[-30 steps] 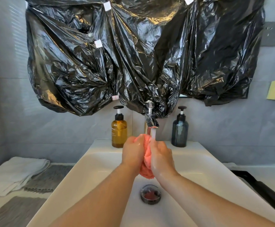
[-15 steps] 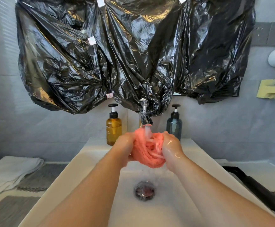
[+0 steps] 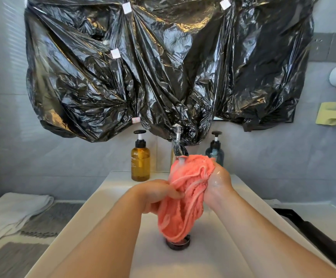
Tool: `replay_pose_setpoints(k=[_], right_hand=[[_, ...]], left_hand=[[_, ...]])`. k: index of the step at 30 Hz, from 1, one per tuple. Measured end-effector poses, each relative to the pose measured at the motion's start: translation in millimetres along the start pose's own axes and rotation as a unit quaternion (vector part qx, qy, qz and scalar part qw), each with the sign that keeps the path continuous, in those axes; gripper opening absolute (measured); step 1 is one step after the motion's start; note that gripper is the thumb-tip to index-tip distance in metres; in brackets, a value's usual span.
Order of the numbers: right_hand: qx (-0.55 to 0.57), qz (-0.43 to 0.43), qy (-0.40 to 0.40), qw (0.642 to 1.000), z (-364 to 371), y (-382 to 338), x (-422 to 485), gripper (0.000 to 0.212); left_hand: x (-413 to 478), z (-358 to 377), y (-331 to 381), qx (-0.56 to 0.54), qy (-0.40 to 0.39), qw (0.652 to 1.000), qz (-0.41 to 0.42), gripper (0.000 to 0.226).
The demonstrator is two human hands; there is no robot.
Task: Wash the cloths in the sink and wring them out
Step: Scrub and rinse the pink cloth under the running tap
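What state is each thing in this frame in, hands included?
coral cloth: wet, bunched, held under the tap, lower end hanging over the drain stopper.
left-hand grip: holds the cloth's lower left side.
right-hand grip: wet, holds the cloth's upper end.
tap: running.
drain stopper: partly hidden; position unclear.
amber pump bottle: upright.
dark blue pump bottle: upright, partly hidden.
white towel: folded, lying flat.
black plastic sheeting: taped up, crumpled.
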State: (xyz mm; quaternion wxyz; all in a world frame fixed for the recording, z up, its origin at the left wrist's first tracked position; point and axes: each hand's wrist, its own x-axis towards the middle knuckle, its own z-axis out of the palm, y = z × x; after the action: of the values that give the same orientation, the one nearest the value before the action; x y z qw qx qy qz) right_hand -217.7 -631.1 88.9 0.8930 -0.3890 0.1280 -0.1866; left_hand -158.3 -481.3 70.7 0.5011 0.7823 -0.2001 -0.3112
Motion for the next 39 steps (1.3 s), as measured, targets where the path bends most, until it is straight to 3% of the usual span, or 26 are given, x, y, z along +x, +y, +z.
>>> replay_pose_setpoints(k=[2, 5, 8, 11, 12, 15, 17, 19, 21, 23, 25, 27, 28, 30, 33, 36, 39], right_hand=[[0.003, 0.010, -0.001, 1.000, 1, -3, 1, 0.043], [-0.028, 0.022, -0.028, 0.999, 1, -8, -2, 0.083], [-0.068, 0.007, -0.005, 0.998, -2, -10, 0, 0.079], [-0.136, 0.054, 0.004, 0.989, -7, -12, 4, 0.080], [-0.165, 0.073, -0.003, 0.984, -10, -11, 6, 0.080], [-0.248, 0.108, -0.061, 0.961, -10, -6, -1, 0.044], [-0.300, 0.085, -0.047, 0.949, -8, -3, 1, 0.016], [-0.325, 0.043, -0.018, 0.945, -8, -5, 2, 0.013], [-0.315, 0.008, -0.021, 0.949, -9, -10, 2, 0.017], [-0.263, -0.005, -0.027, 0.964, -6, -11, -4, 0.016], [-0.203, -0.005, -0.019, 0.979, -4, -9, -1, 0.021], [-0.168, -0.009, -0.006, 0.986, -3, -8, 3, 0.022], [-0.162, -0.006, -0.006, 0.987, -4, -7, 6, 0.020], [-0.163, 0.014, -0.016, 0.986, -5, -7, 7, 0.022], [-0.227, 0.014, -0.058, 0.972, -7, -9, 6, 0.024], [-0.344, 0.028, -0.105, 0.932, -8, -11, -2, 0.013], [-0.432, 0.038, -0.122, 0.893, -11, -5, 1, 0.050]], left_hand=[[-3, -2, 2, -0.006, -0.002, 1.000, -0.005, 0.060], [-8, -3, 3, -0.051, -0.041, 0.998, 0.006, 0.081], [-6, -2, 4, -0.072, -0.015, 0.997, -0.007, 0.060], [-4, -5, 6, -0.053, 0.128, 0.990, -0.031, 0.014], [-3, -7, 7, -0.023, 0.183, 0.982, -0.041, 0.012], [-8, -10, 11, 0.173, 0.242, 0.952, -0.079, 0.029], [-9, -12, 10, 0.337, 0.257, 0.900, -0.103, 0.038], [-9, -17, 5, 0.418, 0.251, 0.864, -0.130, 0.036], [-13, -18, 5, 0.416, 0.266, 0.861, -0.117, 0.031], [-9, -11, 9, 0.370, 0.292, 0.882, -0.012, 0.022], [-12, 4, 17, 0.216, 0.213, 0.948, 0.092, 0.027], [-14, 21, 21, 0.103, 0.054, 0.990, 0.076, 0.047], [-13, 25, 20, 0.095, 0.009, 0.994, 0.059, 0.053], [-10, 20, 14, 0.081, -0.021, 0.995, 0.048, 0.039], [-8, 11, 13, -0.031, 0.027, 0.996, 0.082, 0.025], [-7, 6, 16, -0.219, 0.134, 0.958, 0.127, 0.022], [-11, 6, 19, -0.274, 0.169, 0.935, 0.151, 0.022]])
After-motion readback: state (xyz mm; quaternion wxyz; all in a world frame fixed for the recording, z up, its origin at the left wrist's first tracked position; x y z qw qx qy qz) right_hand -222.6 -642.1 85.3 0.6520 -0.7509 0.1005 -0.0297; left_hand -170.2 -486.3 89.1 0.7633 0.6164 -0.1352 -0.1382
